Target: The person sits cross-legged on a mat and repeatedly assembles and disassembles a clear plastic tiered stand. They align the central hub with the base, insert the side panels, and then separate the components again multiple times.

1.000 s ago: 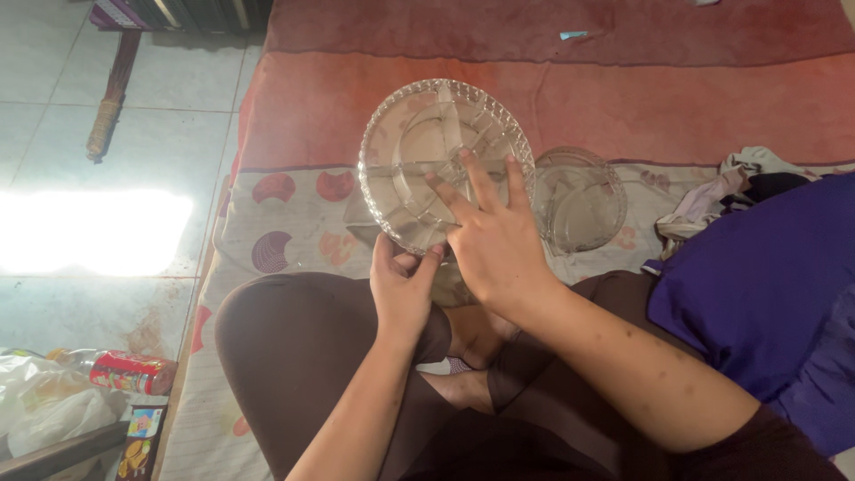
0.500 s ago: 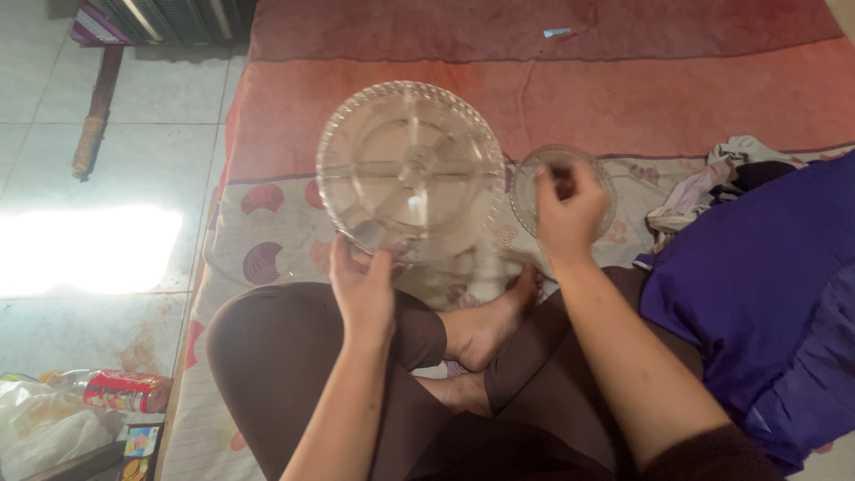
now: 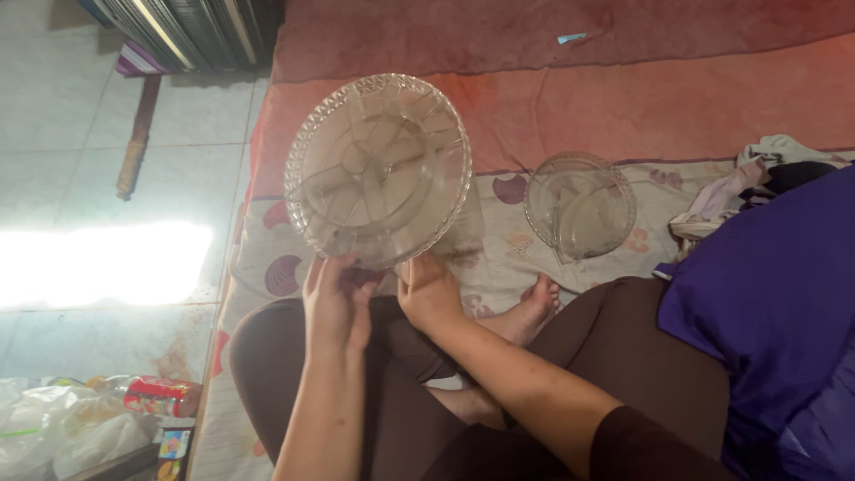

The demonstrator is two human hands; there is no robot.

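1. A red and orange blanket (image 3: 623, 98) covers the far part of the floor bedding, and a pale patterned sheet (image 3: 267, 258) with round maroon motifs lies on its near side. Every place below is given from the large dish.

2. A purple cloth (image 3: 775, 303) fills the area far right of the dish and nearer the viewer.

3. The person's crossed legs in brown trousers (image 3: 285, 356) sit directly below the dish, with a bare foot (image 3: 530, 312) to its lower right.

4. The large round clear glass dish (image 3: 378, 169), with divided sections and a beaded rim, is held up off the sheet. It is tilted, with its face turned partly toward the viewer. It has no long axis, being round.

5. A smaller round glass dish (image 3: 579, 205) lies flat on the sheet to the right of the large dish, well apart from both hands.

6. The left hand (image 3: 334, 298) grasps the lower rim of the large dish from beneath, fingers curled onto the edge.

7. The right hand (image 3: 427, 289) touches the same lower rim just right of the left hand. Both hands are equally near, and the dish rises up and away from them.
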